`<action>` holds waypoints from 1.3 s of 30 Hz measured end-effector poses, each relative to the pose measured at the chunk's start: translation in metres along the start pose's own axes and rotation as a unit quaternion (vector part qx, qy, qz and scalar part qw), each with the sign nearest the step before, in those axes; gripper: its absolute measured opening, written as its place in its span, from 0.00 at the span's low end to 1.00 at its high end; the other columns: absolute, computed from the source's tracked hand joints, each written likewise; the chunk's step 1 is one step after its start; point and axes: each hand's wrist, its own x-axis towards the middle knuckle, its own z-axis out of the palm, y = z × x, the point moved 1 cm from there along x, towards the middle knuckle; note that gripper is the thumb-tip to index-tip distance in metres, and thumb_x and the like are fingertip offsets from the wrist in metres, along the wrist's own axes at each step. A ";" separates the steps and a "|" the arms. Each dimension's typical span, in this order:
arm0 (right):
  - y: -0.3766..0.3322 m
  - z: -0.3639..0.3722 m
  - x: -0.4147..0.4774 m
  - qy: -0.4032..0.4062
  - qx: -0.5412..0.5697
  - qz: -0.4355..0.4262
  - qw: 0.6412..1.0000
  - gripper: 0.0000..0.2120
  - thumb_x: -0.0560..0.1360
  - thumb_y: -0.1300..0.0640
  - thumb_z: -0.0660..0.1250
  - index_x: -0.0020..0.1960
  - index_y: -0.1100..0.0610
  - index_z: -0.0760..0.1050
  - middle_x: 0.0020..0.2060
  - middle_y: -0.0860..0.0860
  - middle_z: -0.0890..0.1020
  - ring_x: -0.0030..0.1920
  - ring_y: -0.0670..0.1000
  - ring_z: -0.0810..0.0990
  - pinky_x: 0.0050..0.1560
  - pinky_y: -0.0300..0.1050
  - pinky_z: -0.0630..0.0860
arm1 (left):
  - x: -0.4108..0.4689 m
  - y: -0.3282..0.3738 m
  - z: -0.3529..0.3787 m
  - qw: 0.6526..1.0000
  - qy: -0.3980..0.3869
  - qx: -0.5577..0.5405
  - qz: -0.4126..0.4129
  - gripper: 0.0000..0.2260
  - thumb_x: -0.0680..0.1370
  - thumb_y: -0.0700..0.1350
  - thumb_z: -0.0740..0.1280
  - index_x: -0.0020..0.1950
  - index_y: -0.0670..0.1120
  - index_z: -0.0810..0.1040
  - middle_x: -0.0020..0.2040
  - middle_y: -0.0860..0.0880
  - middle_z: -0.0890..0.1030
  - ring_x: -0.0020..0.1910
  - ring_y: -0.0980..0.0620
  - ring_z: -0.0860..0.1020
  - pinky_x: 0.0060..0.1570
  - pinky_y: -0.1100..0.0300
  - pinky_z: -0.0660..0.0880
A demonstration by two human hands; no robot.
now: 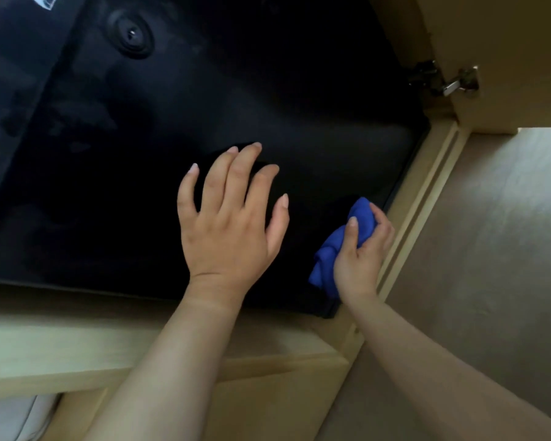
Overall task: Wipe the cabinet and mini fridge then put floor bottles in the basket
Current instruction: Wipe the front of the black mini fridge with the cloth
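The left hand (pixel 229 224) lies flat on the black top of the mini fridge (pixel 124 160), fingers spread wide, probably to brace the person. The right hand (pixel 360 253) grips a bunched blue cloth (pixel 326 253) and presses it on the fridge's near right corner, seemingly to wipe there. Both forearms reach forward. The wooden cabinet (pixel 427 189) frames the fridge's right side. No bottles or basket show.
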 end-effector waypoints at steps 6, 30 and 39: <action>-0.008 0.008 -0.035 -0.031 0.016 -0.021 0.999 0.18 0.79 0.54 0.60 0.68 0.52 0.64 0.64 0.50 0.66 0.65 0.45 0.64 0.66 0.33 0.58 | -0.002 0.000 0.001 1.000 -0.001 0.016 0.009 0.14 0.80 0.53 0.58 0.60 0.49 0.78 0.67 0.49 0.75 0.67 0.50 0.66 0.66 0.49 0.58; 0.013 -0.014 0.091 -0.011 -0.011 0.012 1.000 0.19 0.80 0.55 0.60 0.69 0.56 0.64 0.63 0.47 0.67 0.62 0.43 0.65 0.59 0.23 0.57 | 0.001 0.010 0.010 1.000 -0.009 0.000 0.013 0.14 0.80 0.51 0.58 0.60 0.49 0.77 0.65 0.49 0.76 0.64 0.50 0.68 0.65 0.51 0.59; 0.039 -0.017 -0.013 -0.074 -0.016 0.059 0.995 0.18 0.79 0.53 0.60 0.68 0.52 0.63 0.60 0.44 0.66 0.62 0.44 0.66 0.67 0.41 0.62 | 0.002 0.010 0.008 0.999 -0.033 -0.008 0.011 0.14 0.80 0.51 0.58 0.61 0.49 0.77 0.66 0.49 0.75 0.65 0.49 0.69 0.66 0.51 0.59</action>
